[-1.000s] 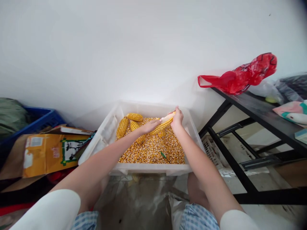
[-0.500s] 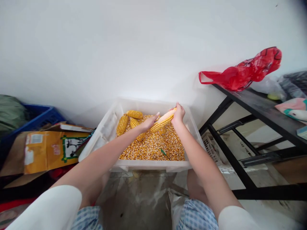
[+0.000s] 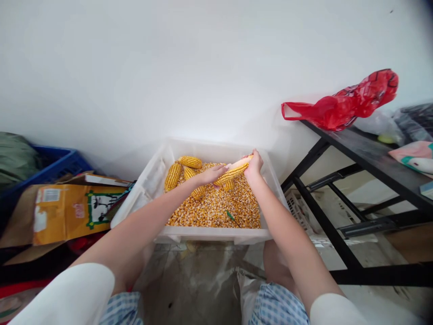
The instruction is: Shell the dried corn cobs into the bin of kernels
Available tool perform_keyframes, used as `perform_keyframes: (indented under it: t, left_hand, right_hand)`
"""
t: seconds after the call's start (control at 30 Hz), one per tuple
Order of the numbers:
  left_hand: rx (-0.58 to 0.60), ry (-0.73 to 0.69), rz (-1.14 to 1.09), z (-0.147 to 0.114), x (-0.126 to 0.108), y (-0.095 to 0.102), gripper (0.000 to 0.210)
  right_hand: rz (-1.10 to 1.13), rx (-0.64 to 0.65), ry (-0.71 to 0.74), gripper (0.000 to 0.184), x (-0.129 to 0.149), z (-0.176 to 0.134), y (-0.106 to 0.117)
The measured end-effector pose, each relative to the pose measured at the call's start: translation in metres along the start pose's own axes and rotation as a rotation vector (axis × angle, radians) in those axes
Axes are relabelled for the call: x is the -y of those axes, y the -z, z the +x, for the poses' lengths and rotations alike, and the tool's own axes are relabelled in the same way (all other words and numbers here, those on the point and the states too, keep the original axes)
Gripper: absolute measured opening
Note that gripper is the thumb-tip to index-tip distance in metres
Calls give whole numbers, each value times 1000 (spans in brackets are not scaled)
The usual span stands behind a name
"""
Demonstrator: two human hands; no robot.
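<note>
Yellow held ear (image 3: 234, 175): one, tilted above the kernels inside the bin, its upper side bare and pale, its lower side full of rows.
Right hand (image 3: 255, 166): clasps the ear's raised far end.
Left hand (image 3: 214, 175): seems to grasp the lower end, pressing along the bare strip; its fingers are partly hidden.
Working the kernels loose: apparently the step in hand; it likely goes best with the right hand as a firm anchor and the left pushing from the bare strip into the nearest row, a few rows at a time.
Ear over bin: best held low and well inside the walls, so that loose grains drop onto the pile.
Loose ears (image 3: 172, 176): four or five; the left forearm hides whether two yellow parts belong to one ear.
Kernels (image 3: 216, 211): too many to count.
Green leaf scrap (image 3: 230, 215): one, on the kernels.
Translucent bin (image 3: 216, 232): one, against the wall.
Right side: one red bag (image 3: 341, 107) on one black table (image 3: 372, 146).
Left side: one blue crate (image 3: 61, 159), one orange carton (image 3: 64, 210).
</note>
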State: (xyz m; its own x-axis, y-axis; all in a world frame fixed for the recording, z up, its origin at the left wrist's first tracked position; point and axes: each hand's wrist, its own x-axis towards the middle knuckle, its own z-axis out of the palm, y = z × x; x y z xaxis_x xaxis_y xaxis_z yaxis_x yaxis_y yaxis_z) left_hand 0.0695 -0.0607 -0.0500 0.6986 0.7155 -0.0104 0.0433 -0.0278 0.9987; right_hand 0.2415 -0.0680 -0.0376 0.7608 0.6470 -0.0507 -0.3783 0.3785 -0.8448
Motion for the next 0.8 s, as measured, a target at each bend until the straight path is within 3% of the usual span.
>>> perform_keyframes:
  t: [0.17, 0.3, 0.4, 0.5, 0.6, 0.7, 0.77, 0.8]
  left_hand:
    - [104, 152, -100, 2, -1, 0, 47]
    - [132, 262, -258, 2, -8, 6, 62]
    - [98, 148, -422, 5, -9, 8, 60]
    - [-98, 14, -541, 13, -6, 10, 51]
    - [-296, -90, -645, 21, -8, 23, 50]
    - [-547, -188, -777, 23, -18, 45, 52]
    - [-642, -142, -805, 20, -25, 56, 57]
    - [-631, -89, -798, 17, -28, 58, 59]
  right_hand:
    - [-10, 22, 38, 26, 1, -1, -2]
    - [75, -12, -36, 25, 5, 3, 0]
    - [151, -75, -113, 25, 7, 9, 4]
    - [141, -42, -221, 23, 4, 11, 5]
    - [44, 135, -354, 23, -5, 4, 1]
    - [-164, 446, -508, 21, -15, -14, -6]
    - [-335, 688, -548, 29, -21, -32, -11]
    - [-398, 789, -557, 35, -24, -42, -15]
